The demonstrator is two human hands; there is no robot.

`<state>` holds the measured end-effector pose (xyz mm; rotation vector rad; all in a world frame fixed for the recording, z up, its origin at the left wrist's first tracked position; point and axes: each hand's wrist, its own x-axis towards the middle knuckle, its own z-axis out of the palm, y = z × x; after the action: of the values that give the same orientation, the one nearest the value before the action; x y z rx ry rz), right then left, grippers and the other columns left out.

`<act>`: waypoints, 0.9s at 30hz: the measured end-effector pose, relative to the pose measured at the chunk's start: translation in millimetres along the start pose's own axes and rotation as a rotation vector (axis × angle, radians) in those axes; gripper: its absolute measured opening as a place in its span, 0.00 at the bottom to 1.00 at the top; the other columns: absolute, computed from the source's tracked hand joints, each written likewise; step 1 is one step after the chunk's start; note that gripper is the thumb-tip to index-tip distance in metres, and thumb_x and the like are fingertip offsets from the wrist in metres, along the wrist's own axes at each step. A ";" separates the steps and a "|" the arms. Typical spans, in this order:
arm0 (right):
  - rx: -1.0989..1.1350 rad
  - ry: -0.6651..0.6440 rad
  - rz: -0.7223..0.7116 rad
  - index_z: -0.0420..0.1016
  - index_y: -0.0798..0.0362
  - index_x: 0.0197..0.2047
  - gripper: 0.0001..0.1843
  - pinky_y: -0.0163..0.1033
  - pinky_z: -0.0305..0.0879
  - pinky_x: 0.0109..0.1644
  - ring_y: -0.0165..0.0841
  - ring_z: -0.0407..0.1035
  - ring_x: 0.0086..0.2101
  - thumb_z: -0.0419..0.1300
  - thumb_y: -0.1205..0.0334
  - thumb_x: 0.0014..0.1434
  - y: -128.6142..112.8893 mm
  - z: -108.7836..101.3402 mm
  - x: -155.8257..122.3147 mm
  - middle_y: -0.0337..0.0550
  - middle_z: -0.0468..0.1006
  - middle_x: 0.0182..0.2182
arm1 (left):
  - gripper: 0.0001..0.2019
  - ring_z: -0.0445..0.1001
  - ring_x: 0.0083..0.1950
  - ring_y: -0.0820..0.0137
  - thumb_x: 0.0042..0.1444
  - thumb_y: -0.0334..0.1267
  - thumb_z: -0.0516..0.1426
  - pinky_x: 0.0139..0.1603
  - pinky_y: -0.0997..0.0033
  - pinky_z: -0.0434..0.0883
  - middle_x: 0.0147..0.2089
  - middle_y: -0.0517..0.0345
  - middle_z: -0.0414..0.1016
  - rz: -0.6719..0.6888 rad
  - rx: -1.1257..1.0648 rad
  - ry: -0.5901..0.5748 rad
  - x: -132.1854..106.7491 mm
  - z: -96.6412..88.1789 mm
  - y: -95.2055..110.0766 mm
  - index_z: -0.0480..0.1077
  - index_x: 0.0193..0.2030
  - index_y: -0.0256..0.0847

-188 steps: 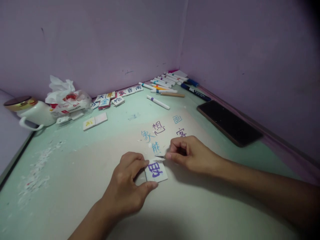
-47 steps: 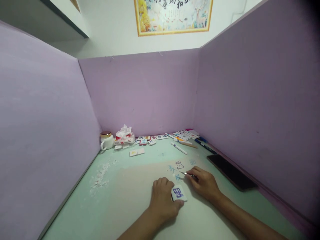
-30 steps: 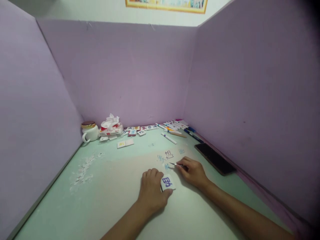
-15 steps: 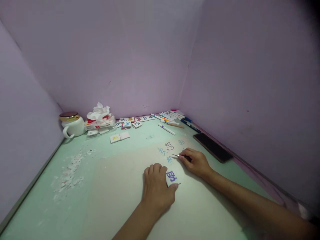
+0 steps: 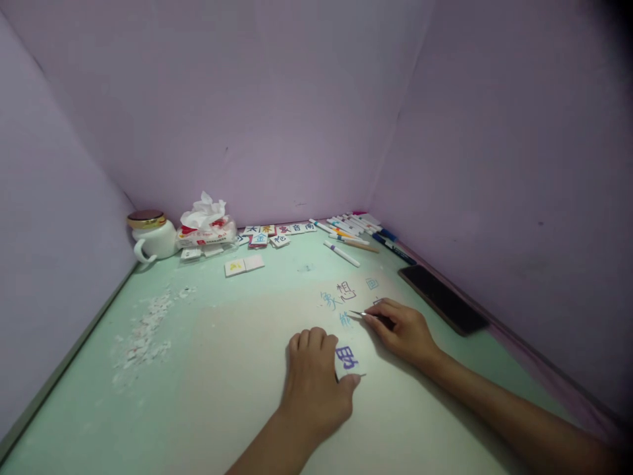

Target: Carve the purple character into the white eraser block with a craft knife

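My left hand [image 5: 316,382] rests on the beige mat [image 5: 237,369] with its fingers curled round a small white tile [image 5: 347,359] that bears a purple character. My right hand [image 5: 403,330] lies just right of it, pinched on a thin metal-tipped tool [image 5: 363,315] whose point aims left, above the tile. Blue and black characters [image 5: 341,297] are written on the mat just beyond both hands.
A dark phone [image 5: 442,298] lies at the right by the purple partition. Several markers [image 5: 349,231] and character tiles [image 5: 267,236] line the back wall, with a white mug [image 5: 151,237] and a tissue pack [image 5: 205,227] at the back left. White scraps [image 5: 143,326] are scattered on the left.
The camera tilted up to the wall picture and came back down. Both hands keep the same hold; the tool tip has lifted off the tile and now points left above it.
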<state>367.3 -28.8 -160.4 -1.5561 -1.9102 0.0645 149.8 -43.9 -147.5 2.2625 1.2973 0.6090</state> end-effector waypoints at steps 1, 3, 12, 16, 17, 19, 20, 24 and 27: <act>0.012 -0.005 -0.019 0.78 0.53 0.34 0.09 0.35 0.64 0.31 0.32 0.71 0.27 0.57 0.60 0.59 -0.3 -0.7 -0.3 0.42 0.77 0.27 | 0.16 0.63 0.46 0.60 0.46 0.41 0.62 0.55 0.53 0.57 0.43 0.54 0.67 -0.001 0.002 0.003 -0.2 0.0 0.1 0.68 0.42 0.41; 0.038 -0.018 -0.054 0.78 0.53 0.35 0.10 0.35 0.64 0.31 0.32 0.71 0.28 0.56 0.61 0.60 -1.0 -1.6 -1.7 0.43 0.77 0.27 | 0.16 0.64 0.47 0.60 0.46 0.39 0.62 0.54 0.52 0.57 0.44 0.54 0.68 -0.004 0.004 0.007 -0.3 -0.5 0.5 0.68 0.42 0.42; 0.165 -0.018 -0.120 0.78 0.52 0.36 0.08 0.33 0.62 0.27 0.30 0.70 0.26 0.56 0.67 0.56 -20.3 -2.8 3.2 0.42 0.77 0.28 | 0.18 0.66 0.49 0.55 0.46 0.36 0.61 0.53 0.49 0.61 0.47 0.50 0.69 0.001 0.100 0.050 -0.2 -0.1 -0.6 0.67 0.46 0.42; 0.142 -0.068 -0.136 0.78 0.51 0.37 0.10 0.34 0.63 0.27 0.31 0.71 0.26 0.55 0.67 0.56 -27.7 -3.3 15.4 0.41 0.77 0.28 | 0.20 0.67 0.48 0.55 0.46 0.36 0.60 0.52 0.48 0.60 0.46 0.49 0.69 0.015 0.158 0.134 -2.9 3.8 -7.0 0.65 0.48 0.41; 0.147 -0.078 -0.147 0.77 0.51 0.37 0.10 0.34 0.63 0.27 0.31 0.71 0.26 0.55 0.67 0.56 -28.4 -2.8 16.5 0.41 0.77 0.28 | 0.21 0.68 0.47 0.55 0.46 0.36 0.60 0.51 0.48 0.60 0.46 0.49 0.69 0.018 0.170 0.149 -3.4 4.8 -9.0 0.65 0.49 0.42; 0.161 -0.093 -0.171 0.77 0.51 0.38 0.10 0.34 0.63 0.27 0.31 0.70 0.26 0.55 0.67 0.57 -28.1 -1.3 15.5 0.41 0.77 0.27 | 0.22 0.68 0.46 0.55 0.44 0.37 0.61 0.50 0.49 0.61 0.45 0.49 0.70 0.020 0.187 0.156 -3.9 6.2 -12.5 0.65 0.49 0.43; 0.163 -0.101 -0.180 0.77 0.50 0.38 0.10 0.34 0.63 0.27 0.31 0.70 0.25 0.55 0.68 0.56 -27.2 -0.6 13.9 0.41 0.77 0.27 | 0.23 0.68 0.46 0.55 0.43 0.38 0.62 0.49 0.49 0.61 0.45 0.50 0.70 0.017 0.195 0.151 -3.9 6.7 -14.0 0.65 0.49 0.44; 0.133 -0.112 -0.194 0.76 0.49 0.39 0.10 0.35 0.64 0.27 0.31 0.71 0.25 0.56 0.68 0.56 -22.7 -0.4 6.2 0.42 0.78 0.29 | 0.24 0.69 0.45 0.55 0.42 0.40 0.63 0.48 0.49 0.62 0.45 0.50 0.70 -0.016 0.227 0.109 -3.2 6.9 -16.7 0.66 0.48 0.45; 0.106 -0.122 -0.190 0.77 0.48 0.39 0.10 0.36 0.64 0.26 0.31 0.71 0.25 0.56 0.67 0.56 -21.6 -2.3 4.1 0.42 0.78 0.29 | 0.23 0.69 0.46 0.54 0.42 0.43 0.63 0.48 0.49 0.62 0.45 0.50 0.71 -0.055 0.260 0.084 -3.8 7.0 -17.9 0.67 0.48 0.46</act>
<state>349.8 -32.2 -147.4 -1.3218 -2.1059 0.1784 140.1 -40.4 -164.1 2.4194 1.5537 0.5476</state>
